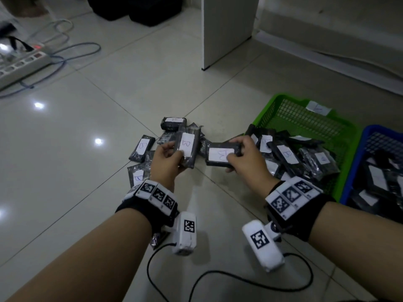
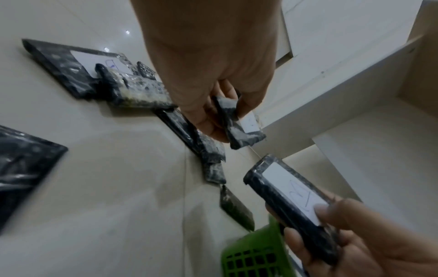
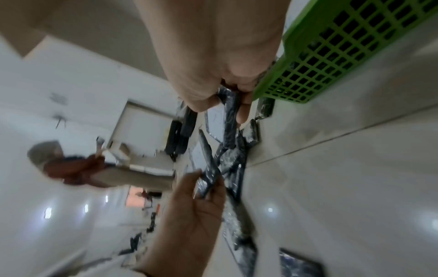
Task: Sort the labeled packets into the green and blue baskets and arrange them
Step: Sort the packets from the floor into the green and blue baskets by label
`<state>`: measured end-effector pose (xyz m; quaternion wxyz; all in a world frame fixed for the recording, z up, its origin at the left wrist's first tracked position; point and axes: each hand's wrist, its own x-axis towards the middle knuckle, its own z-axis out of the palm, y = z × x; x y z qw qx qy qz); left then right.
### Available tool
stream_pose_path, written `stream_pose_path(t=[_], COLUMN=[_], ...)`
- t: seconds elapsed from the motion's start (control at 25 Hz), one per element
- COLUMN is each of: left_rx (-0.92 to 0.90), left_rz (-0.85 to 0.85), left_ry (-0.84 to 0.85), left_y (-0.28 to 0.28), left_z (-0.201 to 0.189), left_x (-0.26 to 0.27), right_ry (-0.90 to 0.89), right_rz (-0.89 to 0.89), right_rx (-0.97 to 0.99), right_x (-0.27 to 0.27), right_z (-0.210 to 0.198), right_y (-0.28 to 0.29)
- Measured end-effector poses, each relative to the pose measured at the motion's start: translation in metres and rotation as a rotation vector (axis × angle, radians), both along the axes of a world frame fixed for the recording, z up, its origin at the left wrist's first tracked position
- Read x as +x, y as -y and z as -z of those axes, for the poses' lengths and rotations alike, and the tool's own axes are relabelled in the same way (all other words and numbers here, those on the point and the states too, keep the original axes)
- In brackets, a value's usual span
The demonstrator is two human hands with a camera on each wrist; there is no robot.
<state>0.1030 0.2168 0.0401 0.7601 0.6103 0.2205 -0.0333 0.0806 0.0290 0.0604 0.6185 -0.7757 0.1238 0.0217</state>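
At the far left of the head view a power strip (image 1: 20, 64) lies on the tiled floor (image 1: 76, 131) with a blue cable (image 1: 72, 55) looping beside it. Nearer the middle, loose packets (image 1: 141, 148) in dark wrap lie scattered on the floor, several with a white label marked B.

The left hand (image 1: 166, 159) is raised just above this pile. Its fingers are curled and its thumb presses against a packet (image 1: 189, 149) that stands nearly upright, label B facing the camera. In the left wrist view the same packet (image 2: 239, 121) sits pinched between thumb and fingertips.

Just to the right, the right hand (image 1: 246, 155) grips a second packet (image 1: 221, 154) held flat and crosswise, its B label upward. The thumb lies on the label's near corner and the fingers wrap over the far end.

A white cabinet panel (image 1: 229, 29) stands on the floor behind them.

Further right sits the green basket (image 1: 281, 103), its near half heaped with packets, some marked B, a paper tag (image 1: 318, 108) on its far rim. Touching it at the far right is the blue basket (image 1: 357, 158), also holding dark labelled packets whose letters cannot be read.
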Motion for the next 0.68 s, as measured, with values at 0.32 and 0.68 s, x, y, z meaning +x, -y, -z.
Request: stream_pose_path(t=[0.32,0.68], left_rx=[-0.113,0.486], left_rz=[0.197,0.654], left_ry=[0.090,0.209], left_y=[0.073,0.160], left_z=[-0.014,-0.004], left_x=[0.013,0.014], right_ry=[0.020,-0.103], right_rz=[0.292,0.536], right_rx=[0.151,-0.120], right_x=[0.009,0.013], right_z=[-0.014,0.004], right_y=[0.074,0.156])
